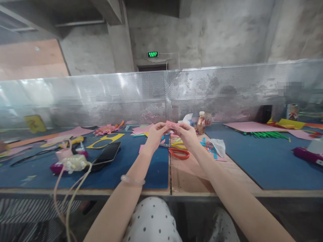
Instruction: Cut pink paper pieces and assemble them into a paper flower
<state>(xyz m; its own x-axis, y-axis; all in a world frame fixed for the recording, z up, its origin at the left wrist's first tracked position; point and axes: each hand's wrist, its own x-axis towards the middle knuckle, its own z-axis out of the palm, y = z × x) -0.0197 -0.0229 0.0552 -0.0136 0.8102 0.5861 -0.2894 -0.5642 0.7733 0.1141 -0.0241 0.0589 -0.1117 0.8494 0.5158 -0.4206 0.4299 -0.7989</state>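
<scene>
A small piece of pink paper (pixel 172 124) is pinched between both hands, raised over the table in the middle of the view. My left hand (pixel 159 131) grips its left end, with the fingers closed. At its right end my right hand (pixel 186 133) holds it the same way. Just below the hands lie scissors with red handles (pixel 179 154), and part of a yellow-handled pair (pixel 180 146) shows beside them. Blue and pink paper scraps (pixel 210 148) are scattered right of the scissors, next to a crumpled white tissue (pixel 219 147).
On the left are a black phone (pixel 107 154), a power strip with cables (pixel 75 162) and a yellow sheet with round cutouts (pixel 106 140). A bottle (pixel 201 123) stands behind the hands. Pink sheets (pixel 252 126), green strips (pixel 267 135) and a purple glue gun (pixel 306 155) lie right.
</scene>
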